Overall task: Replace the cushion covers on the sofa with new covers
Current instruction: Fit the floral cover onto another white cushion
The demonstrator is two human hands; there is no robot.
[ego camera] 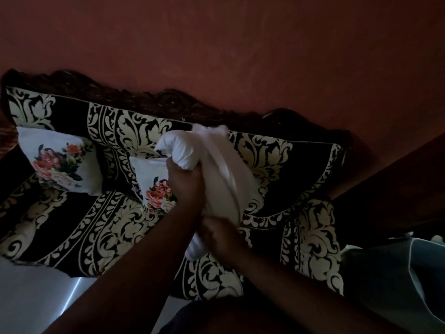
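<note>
A white cushion (212, 162) is held up in front of the sofa (265, 150), bunched and partly wrapped in a pale cover. My left hand (185, 182) grips its upper left part, fingers curled into the white fabric. My right hand (219, 235), blurred, grips the cushion's lower end. Two cushions in white covers with a rose print lean on the sofa's backrest: one at the left (60, 162), one (156, 186) partly hidden behind my left hand.
The sofa has black-and-cream damask upholstery and a carved dark wooden top rail (173, 102) against a red-brown wall. A dark wooden piece (397, 189) stands at the right, with a grey object (409, 273) below it. Pale glossy floor (36, 297) shows at the lower left.
</note>
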